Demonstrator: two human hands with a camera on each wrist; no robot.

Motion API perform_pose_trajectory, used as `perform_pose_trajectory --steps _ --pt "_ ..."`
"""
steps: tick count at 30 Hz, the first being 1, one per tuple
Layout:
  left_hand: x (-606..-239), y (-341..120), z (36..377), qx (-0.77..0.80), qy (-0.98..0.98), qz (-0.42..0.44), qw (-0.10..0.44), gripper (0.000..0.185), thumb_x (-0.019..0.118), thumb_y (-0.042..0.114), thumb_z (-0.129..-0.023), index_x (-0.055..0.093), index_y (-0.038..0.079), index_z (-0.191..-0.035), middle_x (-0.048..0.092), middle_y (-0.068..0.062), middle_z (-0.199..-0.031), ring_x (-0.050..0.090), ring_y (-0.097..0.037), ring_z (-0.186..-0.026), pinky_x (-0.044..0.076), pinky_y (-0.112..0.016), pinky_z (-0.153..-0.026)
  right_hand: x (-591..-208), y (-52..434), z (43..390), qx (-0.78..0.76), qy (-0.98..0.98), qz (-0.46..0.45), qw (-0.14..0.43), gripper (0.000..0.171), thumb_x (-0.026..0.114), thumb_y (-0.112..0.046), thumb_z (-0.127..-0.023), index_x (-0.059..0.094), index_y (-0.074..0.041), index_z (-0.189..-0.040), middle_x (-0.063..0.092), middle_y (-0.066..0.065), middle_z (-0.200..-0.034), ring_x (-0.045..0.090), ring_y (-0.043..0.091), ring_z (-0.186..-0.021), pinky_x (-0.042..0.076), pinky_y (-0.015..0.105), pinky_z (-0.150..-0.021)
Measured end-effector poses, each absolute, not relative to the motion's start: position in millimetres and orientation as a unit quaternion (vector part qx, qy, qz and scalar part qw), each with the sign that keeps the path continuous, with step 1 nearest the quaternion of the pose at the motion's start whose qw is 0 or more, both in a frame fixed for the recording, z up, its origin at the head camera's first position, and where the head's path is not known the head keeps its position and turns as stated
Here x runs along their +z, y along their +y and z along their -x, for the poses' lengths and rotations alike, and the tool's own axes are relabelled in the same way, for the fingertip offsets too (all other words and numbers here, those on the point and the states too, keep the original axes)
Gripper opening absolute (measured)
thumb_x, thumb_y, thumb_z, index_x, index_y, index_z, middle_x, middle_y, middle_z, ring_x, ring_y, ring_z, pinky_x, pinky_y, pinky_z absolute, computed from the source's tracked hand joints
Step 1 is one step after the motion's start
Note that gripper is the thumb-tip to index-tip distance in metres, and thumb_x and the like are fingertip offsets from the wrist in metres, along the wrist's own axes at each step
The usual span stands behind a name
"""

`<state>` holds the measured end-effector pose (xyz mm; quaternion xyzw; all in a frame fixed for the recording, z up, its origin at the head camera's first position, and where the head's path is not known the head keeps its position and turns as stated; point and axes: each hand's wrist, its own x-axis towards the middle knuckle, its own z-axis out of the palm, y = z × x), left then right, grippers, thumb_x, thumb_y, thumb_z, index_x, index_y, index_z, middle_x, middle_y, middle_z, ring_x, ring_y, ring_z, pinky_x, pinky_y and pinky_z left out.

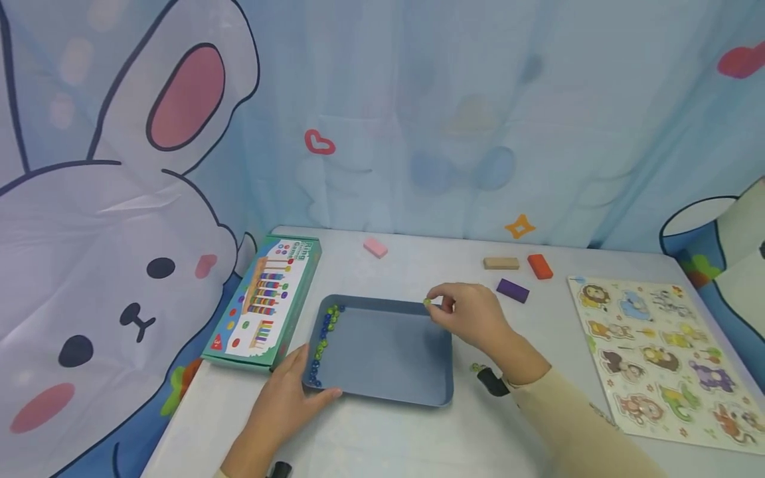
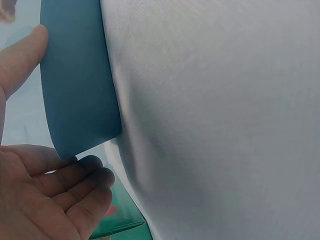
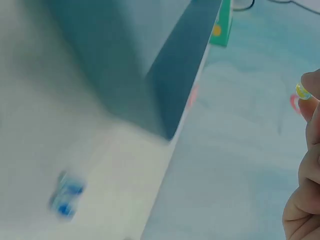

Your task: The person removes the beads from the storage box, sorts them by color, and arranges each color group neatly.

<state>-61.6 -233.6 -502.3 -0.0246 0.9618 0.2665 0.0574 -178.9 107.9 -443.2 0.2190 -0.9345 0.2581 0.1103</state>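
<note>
A grey-blue tray [image 1: 388, 352] lies on the table, with several small blue and yellow-green marbles [image 1: 325, 335] lined along its left side. My left hand [image 1: 283, 398] holds the tray's near left corner, thumb along the near rim and fingers at the left wall. In the left wrist view, that thumb rests on the tray wall [image 2: 80, 75] and the fingers lie loosely curled by the corner. Over the far right corner, my right hand [image 1: 469, 315] pinches a yellow-green marble [image 3: 303, 91] between thumb and forefinger.
Left of the tray lies a green-edged game box [image 1: 265, 302]. Pink [image 1: 375, 247], tan [image 1: 501, 263], orange [image 1: 540, 266] and purple blocks [image 1: 512, 290] lie behind. An animal puzzle board [image 1: 669, 358] is at right. Small marbles [image 1: 476, 367] sit beneath the right wrist.
</note>
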Motion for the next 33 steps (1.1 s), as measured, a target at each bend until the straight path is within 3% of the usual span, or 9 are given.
perform_pose_trajectory --steps 8,20,33 --pt "-500 -235 59 0.270 0.960 0.034 0.065 0.121 0.079 0.074 -0.077 0.034 0.002 -0.163 0.041 -0.019 -0.165 0.040 -0.041 -0.153 0.041 -0.062 -0.120 -456 149 165 0.250 -0.947 -0.177 0.102 0.012 0.082 -0.020 -0.088 0.081 -0.016 -0.099 0.051 -0.010 -0.061 0.039 0.007 -0.053 0.029 0.021 -0.048" --pt "-499 -233 60 0.274 0.959 0.025 0.062 0.119 0.081 0.070 -0.078 0.034 0.001 -0.162 0.040 -0.020 -0.165 0.041 -0.042 -0.152 0.041 -0.062 -0.120 -490 188 133 0.220 -0.967 -0.121 0.039 0.015 0.082 -0.022 -0.087 0.081 -0.017 -0.101 0.048 -0.012 -0.060 0.040 0.006 -0.055 0.030 0.021 -0.049" --pt "-497 -233 60 0.273 0.960 0.023 0.063 0.115 0.082 0.065 -0.080 0.033 0.002 -0.163 0.041 -0.020 -0.165 0.041 -0.042 -0.152 0.040 -0.061 -0.121 -501 205 118 0.188 -0.975 -0.107 -0.038 0.014 0.080 -0.018 -0.086 0.081 -0.019 -0.100 0.051 -0.011 -0.061 0.045 0.007 -0.057 0.033 0.021 -0.052"
